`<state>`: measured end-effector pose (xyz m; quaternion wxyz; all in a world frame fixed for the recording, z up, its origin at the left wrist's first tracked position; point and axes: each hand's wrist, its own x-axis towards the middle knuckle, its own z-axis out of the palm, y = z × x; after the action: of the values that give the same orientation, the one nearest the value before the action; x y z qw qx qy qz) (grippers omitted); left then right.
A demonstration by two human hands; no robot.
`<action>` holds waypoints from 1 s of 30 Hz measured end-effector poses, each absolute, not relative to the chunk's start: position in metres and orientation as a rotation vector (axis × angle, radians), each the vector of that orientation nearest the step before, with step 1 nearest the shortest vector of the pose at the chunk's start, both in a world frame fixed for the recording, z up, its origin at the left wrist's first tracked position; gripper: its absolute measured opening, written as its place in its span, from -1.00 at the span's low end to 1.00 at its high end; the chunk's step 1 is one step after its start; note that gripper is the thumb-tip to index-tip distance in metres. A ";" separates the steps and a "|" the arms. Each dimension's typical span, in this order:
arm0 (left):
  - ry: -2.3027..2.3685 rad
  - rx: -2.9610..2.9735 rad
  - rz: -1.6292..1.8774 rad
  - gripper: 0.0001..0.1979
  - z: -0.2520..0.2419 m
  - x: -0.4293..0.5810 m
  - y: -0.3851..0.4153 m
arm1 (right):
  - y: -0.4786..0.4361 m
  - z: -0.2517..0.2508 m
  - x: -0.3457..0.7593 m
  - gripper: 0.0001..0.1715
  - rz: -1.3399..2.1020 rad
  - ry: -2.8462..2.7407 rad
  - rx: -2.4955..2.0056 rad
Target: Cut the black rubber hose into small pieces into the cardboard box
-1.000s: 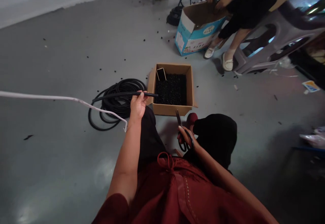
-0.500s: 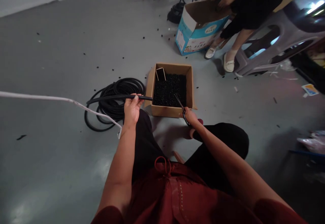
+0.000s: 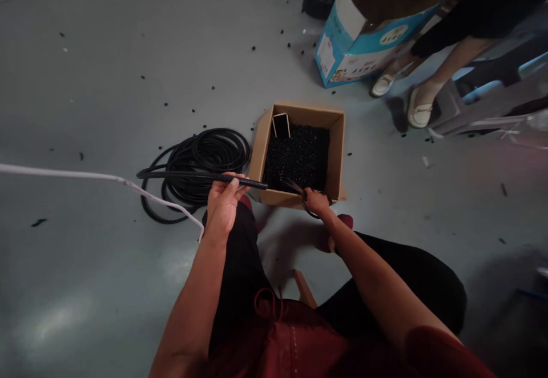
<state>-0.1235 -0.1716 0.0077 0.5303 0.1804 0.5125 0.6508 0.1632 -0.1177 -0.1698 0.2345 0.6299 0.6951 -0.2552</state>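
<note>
Near its free end, a black corrugated tube (image 3: 192, 176) is gripped by my left hand (image 3: 223, 201). The tube's tip reaches over the near left rim of an open cardboard box (image 3: 308, 114). My right hand (image 3: 317, 202) is closed round the handles of scissors (image 3: 295, 187), whose blades point left toward the tube's tip, apart from it. Many small black pieces (image 3: 297, 152) fill the box, and a dark panel with a pale frame (image 3: 281, 125) leans in its far left corner. The rest of the tube lies coiled (image 3: 205, 155) on the floor to the left.
A white cable (image 3: 98, 176) runs in from the left to near my left wrist. Beyond the box stands a blue and white carton (image 3: 342, 52), with another person's legs and white shoes (image 3: 420, 107) beside it. Small black bits are scattered over the grey floor (image 3: 107, 127).
The view has tilted down and shifted left. My right hand has brought the scissors lower and their blades round toward the tube's end. The left hand keeps its hold on the tube.
</note>
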 end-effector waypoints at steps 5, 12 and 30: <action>1.203 0.413 1.551 -0.60 0.009 -0.121 -0.169 | -0.140 -0.178 0.164 -0.51 -0.665 1.950 1.677; 1.154 0.428 1.518 -0.61 0.009 -0.107 -0.172 | -0.208 -0.174 0.159 -0.54 -0.700 1.931 1.657; 1.083 0.351 1.458 -0.64 0.026 -0.085 -0.208 | -0.287 -0.123 0.175 -0.63 -1.086 1.836 1.984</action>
<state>-0.0851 -0.2083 0.0263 0.6019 0.1516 0.4675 0.6294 0.1747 -0.2874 -0.1231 0.1141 0.6767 0.6260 -0.3703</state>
